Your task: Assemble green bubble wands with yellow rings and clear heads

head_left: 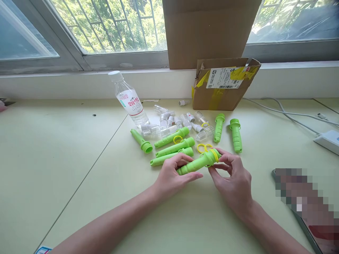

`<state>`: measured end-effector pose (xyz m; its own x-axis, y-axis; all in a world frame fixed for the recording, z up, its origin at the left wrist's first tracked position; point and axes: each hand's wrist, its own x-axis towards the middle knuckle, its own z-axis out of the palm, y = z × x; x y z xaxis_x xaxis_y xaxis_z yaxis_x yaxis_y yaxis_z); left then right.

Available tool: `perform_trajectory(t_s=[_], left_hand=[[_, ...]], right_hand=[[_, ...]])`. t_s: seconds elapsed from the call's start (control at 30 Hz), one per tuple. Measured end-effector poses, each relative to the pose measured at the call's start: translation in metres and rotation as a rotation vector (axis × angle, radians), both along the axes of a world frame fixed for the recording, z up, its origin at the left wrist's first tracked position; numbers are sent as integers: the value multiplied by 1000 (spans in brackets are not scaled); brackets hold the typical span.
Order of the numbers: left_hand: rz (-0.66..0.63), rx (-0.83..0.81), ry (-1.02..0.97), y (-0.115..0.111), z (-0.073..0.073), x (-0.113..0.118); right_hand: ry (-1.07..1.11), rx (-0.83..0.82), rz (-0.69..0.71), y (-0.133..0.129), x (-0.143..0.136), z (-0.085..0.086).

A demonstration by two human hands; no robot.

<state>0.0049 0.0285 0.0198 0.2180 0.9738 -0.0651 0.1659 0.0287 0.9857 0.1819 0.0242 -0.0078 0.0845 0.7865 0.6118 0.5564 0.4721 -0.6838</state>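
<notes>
My left hand (176, 173) is wrapped round the lower part of a green ribbed tube (197, 164), which lies tilted with its threaded end up to the right. At that end, the fingers of my right hand (233, 176) pinch a yellow ring (215, 155) around the neck. Just behind are more yellow rings (201, 148). Several other green tubes (174, 146) lie beyond my left hand, and two more, one of them a green tube (236, 135), lie behind my right hand. Clear ribbed caps (205, 134) and small white-capped pieces (197, 127) are scattered behind the tubes.
A water bottle (131, 100) stands at the back left of the pieces. An open cardboard box (225, 93) is by the window wall. White cables (288, 113) run to a power strip (328, 141) on the right. A phone (304, 208), partly pixelated, lies at the front right.
</notes>
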Motion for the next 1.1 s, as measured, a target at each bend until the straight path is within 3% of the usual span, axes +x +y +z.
perform_trajectory(t_s=[0.3,0.57,1.0,1.1], left_hand=[[-22,-22,44,-4,0,1],[44,289,303,-6,4,4],[-113,-102,105,-2,6,0],[-119,-89,105,-2,7,0]], right_hand=[[-23,-11,6,0,-1,0],[-18,-68,-12,-1,-1,1],[-6,-88,3,-1,-1,4],[-15,-51,-4,-1,0,4]])
